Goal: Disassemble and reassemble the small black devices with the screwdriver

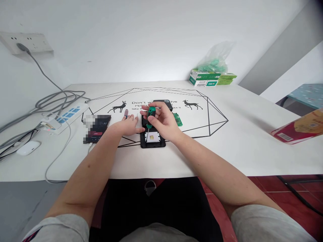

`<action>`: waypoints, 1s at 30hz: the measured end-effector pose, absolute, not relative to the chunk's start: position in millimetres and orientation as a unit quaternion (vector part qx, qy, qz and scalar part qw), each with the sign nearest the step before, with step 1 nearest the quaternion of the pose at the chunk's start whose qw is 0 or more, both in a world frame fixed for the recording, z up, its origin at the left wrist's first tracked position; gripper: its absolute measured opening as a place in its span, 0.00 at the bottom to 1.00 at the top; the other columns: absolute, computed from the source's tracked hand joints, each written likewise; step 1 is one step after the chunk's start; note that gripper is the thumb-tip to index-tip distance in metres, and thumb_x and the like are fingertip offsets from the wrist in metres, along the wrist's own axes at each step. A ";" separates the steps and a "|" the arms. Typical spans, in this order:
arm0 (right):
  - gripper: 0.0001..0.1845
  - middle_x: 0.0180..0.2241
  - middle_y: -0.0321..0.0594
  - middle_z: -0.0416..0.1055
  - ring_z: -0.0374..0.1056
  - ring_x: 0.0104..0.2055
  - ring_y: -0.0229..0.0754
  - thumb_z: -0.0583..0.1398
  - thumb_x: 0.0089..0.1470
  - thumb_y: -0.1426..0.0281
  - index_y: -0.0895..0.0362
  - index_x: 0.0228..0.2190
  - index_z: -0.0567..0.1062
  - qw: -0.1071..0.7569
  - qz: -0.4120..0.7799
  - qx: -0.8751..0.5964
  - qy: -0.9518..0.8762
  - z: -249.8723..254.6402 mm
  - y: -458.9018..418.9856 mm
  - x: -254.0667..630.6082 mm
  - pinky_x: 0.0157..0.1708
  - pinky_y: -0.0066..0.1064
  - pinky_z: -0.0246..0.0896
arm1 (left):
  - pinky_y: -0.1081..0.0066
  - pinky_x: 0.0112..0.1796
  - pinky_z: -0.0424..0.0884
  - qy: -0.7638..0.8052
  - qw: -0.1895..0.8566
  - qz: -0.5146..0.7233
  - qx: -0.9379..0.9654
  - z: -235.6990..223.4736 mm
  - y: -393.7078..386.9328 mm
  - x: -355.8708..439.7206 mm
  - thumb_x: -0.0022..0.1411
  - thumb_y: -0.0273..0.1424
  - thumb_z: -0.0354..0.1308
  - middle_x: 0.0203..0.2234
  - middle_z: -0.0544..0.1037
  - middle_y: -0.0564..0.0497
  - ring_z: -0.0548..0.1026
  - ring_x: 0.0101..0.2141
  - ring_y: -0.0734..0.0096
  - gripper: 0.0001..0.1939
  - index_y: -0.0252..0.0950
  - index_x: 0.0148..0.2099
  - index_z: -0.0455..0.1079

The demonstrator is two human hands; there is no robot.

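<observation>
My right hand (163, 122) is closed round a small green-handled screwdriver (150, 116), held upright with its tip down on an opened black device (152, 139) lying on the white table (227, 148). My left hand (128, 125) lies flat beside the device's left edge, fingers stretched out. Inside the device a pale panel with a yellow patch shows. A green circuit board (178, 119) lies just right of my right hand. A black cover piece (165, 102) lies behind my hands.
A phone (97, 128) with a lit screen lies to the left, near a power strip (66, 117) with grey cables. A white mouse (28, 147) is far left. Green boxes and a plastic bag (212, 72) stand at the back right; a red packet (297, 129) lies at right.
</observation>
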State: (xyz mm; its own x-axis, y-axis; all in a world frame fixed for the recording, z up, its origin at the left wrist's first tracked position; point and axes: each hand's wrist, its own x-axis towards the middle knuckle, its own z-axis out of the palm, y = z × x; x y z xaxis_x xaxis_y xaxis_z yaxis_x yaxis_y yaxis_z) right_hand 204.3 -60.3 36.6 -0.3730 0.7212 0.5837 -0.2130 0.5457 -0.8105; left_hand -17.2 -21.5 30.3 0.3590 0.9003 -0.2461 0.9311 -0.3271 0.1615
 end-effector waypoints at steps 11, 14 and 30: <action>0.21 0.48 0.42 0.70 0.70 0.46 0.45 0.53 0.71 0.70 0.44 0.55 0.80 0.551 0.277 -0.223 -0.754 41.0 -51.1 214.7 0.48 0.46 0.76 | 0.28 0.72 0.47 0.583 0.161 -0.115 0.788 44.9 -28.4 -10.5 0.75 0.61 0.48 0.81 0.47 0.29 0.37 0.80 0.29 0.50 0.34 0.83 0.49; 0.16 0.51 0.42 0.73 0.69 0.43 0.43 0.62 0.69 0.61 0.46 0.56 0.78 0.555 0.274 -0.232 -0.751 39.5 -50.6 211.2 0.43 0.42 0.77 | 0.29 0.73 0.46 0.584 0.157 -0.123 0.787 45.4 -29.1 -10.1 0.75 0.61 0.46 0.82 0.44 0.29 0.36 0.80 0.31 0.51 0.32 0.84 0.47; 0.27 0.56 0.44 0.71 0.72 0.51 0.48 0.68 0.63 0.50 0.43 0.58 0.70 0.638 0.276 -0.320 -0.644 25.7 -26.6 216.2 0.45 0.43 0.81 | 0.50 0.70 0.62 0.549 0.131 -0.019 0.826 67.4 -27.3 -17.0 0.74 0.47 0.53 0.79 0.61 0.41 0.59 0.76 0.39 0.29 0.38 0.68 0.74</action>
